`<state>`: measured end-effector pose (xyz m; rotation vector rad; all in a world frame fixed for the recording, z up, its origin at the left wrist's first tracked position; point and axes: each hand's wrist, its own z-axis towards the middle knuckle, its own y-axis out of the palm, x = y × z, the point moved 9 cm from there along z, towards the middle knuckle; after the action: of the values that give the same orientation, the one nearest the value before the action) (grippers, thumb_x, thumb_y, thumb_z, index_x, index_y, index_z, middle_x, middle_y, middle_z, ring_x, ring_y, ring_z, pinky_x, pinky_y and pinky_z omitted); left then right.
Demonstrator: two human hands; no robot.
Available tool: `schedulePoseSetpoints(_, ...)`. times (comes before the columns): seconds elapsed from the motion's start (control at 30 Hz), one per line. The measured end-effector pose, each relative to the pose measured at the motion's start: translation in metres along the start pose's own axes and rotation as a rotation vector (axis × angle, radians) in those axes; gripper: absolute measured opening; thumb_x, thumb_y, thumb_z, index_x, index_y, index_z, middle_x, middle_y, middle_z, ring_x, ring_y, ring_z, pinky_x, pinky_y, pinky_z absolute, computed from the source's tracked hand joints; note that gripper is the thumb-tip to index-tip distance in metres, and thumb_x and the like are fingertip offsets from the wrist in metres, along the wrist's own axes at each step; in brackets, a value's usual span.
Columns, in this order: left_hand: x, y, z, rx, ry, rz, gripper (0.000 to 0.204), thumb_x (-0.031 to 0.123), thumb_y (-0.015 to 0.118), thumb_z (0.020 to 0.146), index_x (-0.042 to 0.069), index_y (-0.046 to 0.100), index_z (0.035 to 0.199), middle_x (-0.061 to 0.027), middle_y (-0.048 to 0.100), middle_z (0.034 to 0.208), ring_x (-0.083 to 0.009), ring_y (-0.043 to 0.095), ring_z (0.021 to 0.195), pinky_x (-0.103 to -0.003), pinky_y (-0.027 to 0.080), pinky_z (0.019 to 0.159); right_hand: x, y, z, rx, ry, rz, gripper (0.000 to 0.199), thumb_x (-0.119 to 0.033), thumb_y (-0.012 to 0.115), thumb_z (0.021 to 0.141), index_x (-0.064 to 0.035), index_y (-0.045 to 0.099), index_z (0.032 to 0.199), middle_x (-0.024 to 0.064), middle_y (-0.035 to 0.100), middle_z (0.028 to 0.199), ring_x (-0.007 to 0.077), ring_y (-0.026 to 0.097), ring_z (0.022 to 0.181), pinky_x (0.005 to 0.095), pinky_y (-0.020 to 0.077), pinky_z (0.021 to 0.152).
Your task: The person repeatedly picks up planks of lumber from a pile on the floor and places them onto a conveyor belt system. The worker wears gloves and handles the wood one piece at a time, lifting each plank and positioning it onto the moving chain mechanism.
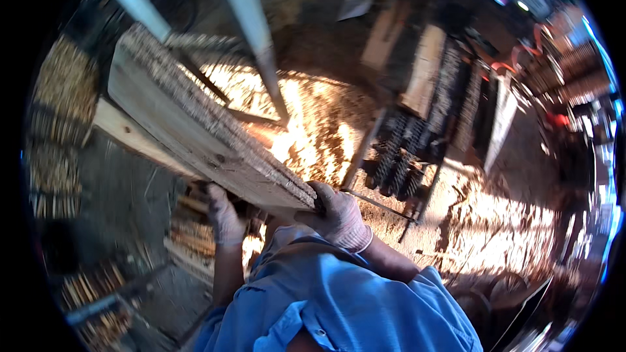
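Note:
A long, thick wooden plank [189, 130] with a rough, bark-like edge slants from the upper left down to my body. My gloved right hand [339, 218] is closed round its near end. At the plank's lower left side, my gloved left hand [226, 216] grips from the edge, its fingers partly hidden and blurred. A second, paler board [140, 135] lies along the underside of the first, its near end close to my left hand. Whether the left hand holds one or both boards does not show.
Ahead, pale metal legs [251, 19] stand by sunlit sawdust [326, 124]. To the right, rough timbers [424, 72] lie on a low metal frame [368, 150]. Cut wood is stacked at the far left [62, 85], and more wood pieces [189, 241] lie beside my left forearm.

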<state>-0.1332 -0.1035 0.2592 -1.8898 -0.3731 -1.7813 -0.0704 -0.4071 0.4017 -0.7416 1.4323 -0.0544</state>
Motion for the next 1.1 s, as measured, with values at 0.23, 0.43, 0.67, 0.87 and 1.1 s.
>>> schedulePoseSetpoints(0.23, 0.082, 0.007, 0.011, 0.097, -0.272, -0.471, 0.088, 0.067, 0.052, 0.098, 0.019, 0.02, 0.164, -0.0089, 0.03, 0.162, -0.0303, 0.035, 0.147, -0.052, 0.032, 0.118, 0.097, -0.133, -0.076, 0.594, 0.07, 0.662, 0.073, -0.017, 0.081, 0.09, 0.0017, 0.041, 0.148, 0.0129, 0.065, 0.13, 0.0188, 0.06, 0.118, 0.0335, 0.0502, 0.104)
schedulePoseSetpoints(0.43, 0.052, -0.051, -0.014, 0.177, -0.219, -0.359, 0.081, 0.056, 0.052, 0.104, 0.007, 0.024, 0.162, -0.0099, 0.026, 0.165, -0.0286, 0.03, 0.149, -0.043, 0.031, 0.12, 0.186, -0.266, -0.045, 0.845, 0.179, 0.21, 0.042, -0.025, 0.07, 0.098, 0.0037, 0.059, 0.127, 0.0157, 0.073, 0.113, 0.024, 0.069, 0.1, 0.0354, 0.0558, 0.088)
schedulePoseSetpoints(0.67, 0.079, -0.094, -0.063, 0.25, 0.216, 0.531, 0.074, 0.049, 0.044, 0.109, -0.008, 0.029, 0.155, -0.0271, 0.045, 0.15, -0.0364, 0.052, 0.131, -0.045, 0.047, 0.108, 0.328, -0.303, 0.108, 0.78, 0.358, 0.48, 0.039, -0.029, 0.071, 0.093, 0.0028, 0.071, 0.115, 0.011, 0.075, 0.104, 0.0196, 0.07, 0.087, 0.0338, 0.0549, 0.077)
schedulePoseSetpoints(0.87, 0.095, -0.067, -0.071, 0.435, -0.323, -0.37, 0.073, 0.055, 0.044, 0.107, 0.003, 0.031, 0.158, -0.0186, 0.038, 0.153, -0.0319, 0.047, 0.135, -0.047, 0.047, 0.109, 0.405, -0.352, 0.206, 0.332, 0.623, -0.592, 0.064, -0.057, 0.065, 0.09, 0.0014, 0.073, 0.114, 0.0264, 0.071, 0.116, 0.0398, 0.069, 0.11, 0.0479, 0.0552, 0.09)
schedulePoseSetpoints(1.1, 0.15, -0.049, -0.056, 0.335, -0.105, 0.308, 0.069, 0.048, 0.056, 0.104, 0.001, 0.041, 0.151, -0.0237, 0.048, 0.146, -0.0338, 0.052, 0.131, -0.046, 0.05, 0.103, 0.366, -0.345, 0.2, 0.416, 0.61, -0.641, 0.052, -0.048, 0.056, 0.097, -0.0032, 0.069, 0.121, 0.0251, 0.073, 0.106, 0.0412, 0.071, 0.101, 0.0496, 0.0566, 0.088)
